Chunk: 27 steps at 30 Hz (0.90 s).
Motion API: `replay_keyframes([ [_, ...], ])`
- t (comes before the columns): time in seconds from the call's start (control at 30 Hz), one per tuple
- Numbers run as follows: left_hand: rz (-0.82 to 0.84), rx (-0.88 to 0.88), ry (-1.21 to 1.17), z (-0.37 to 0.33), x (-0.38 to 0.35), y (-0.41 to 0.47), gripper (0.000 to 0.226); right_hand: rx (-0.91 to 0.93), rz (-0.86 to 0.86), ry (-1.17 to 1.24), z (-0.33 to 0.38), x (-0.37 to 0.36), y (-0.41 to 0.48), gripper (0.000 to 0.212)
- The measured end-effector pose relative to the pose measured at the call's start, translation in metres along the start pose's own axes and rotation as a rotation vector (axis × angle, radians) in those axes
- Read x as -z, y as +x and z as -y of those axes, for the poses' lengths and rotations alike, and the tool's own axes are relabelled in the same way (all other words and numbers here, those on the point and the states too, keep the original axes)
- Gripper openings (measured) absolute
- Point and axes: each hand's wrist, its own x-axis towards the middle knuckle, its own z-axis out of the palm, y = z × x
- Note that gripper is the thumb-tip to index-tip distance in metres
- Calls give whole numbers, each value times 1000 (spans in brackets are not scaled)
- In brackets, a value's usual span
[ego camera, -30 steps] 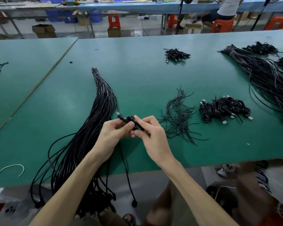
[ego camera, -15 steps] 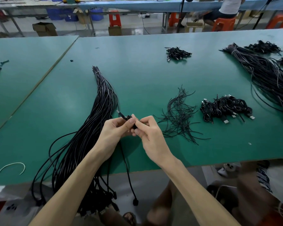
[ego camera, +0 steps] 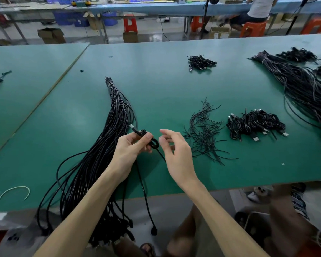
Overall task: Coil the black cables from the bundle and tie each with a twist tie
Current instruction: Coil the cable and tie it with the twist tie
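While the left grip [ego camera: 130,151] pinches the small, part-wound coil of thin black cable [ego camera: 154,144] between thumb and curled fingers, I read the right grip [ego camera: 176,154] as loose and spread. Its fingers are gently bent, holding nothing, just to the right of the coil and not touching it. A silver-tipped plug [ego camera: 132,127] pokes out above the left grip. The unwound tail drops below that grip, over the edge of the green counter [ego camera: 156,80], and ends in a black connector [ego camera: 153,231] hanging free. I judge this cable light, limp and a little springy: the loops will want to open once the pinch eases, and the hanging tail will tug on them. I would therefore hold across the waist of the coil where the turns cross, not by the plug. The long bundle of black cables [ego camera: 107,138] lies just left of and beneath the left grip. The loose heap of thin black twist ties [ego camera: 204,134] lies near the right grip on its right, and I would lift one by its end. The pile of finished tied coils [ego camera: 256,125] sits further right.
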Motion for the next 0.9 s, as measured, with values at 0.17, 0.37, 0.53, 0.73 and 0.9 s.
replay_keyframes([
  [0.17,-33,2,42,2,-4,1,25,-105,-168,-113,-7,20,18,15],
  [0.37,-30,4,70,1,-4,-1,25,-158,-129,-727,-35,53,52,23],
  [0.53,-34,0,94,0,-4,-2,15,-174,-205,-747,-51,52,50,13],
  [0.73,-28,-13,124,0,-4,-2,17,-147,-229,-767,-51,51,50,14],
  [0.9,-25,-16,129,0,-4,-3,17,-75,-296,-753,-49,52,48,19],
])
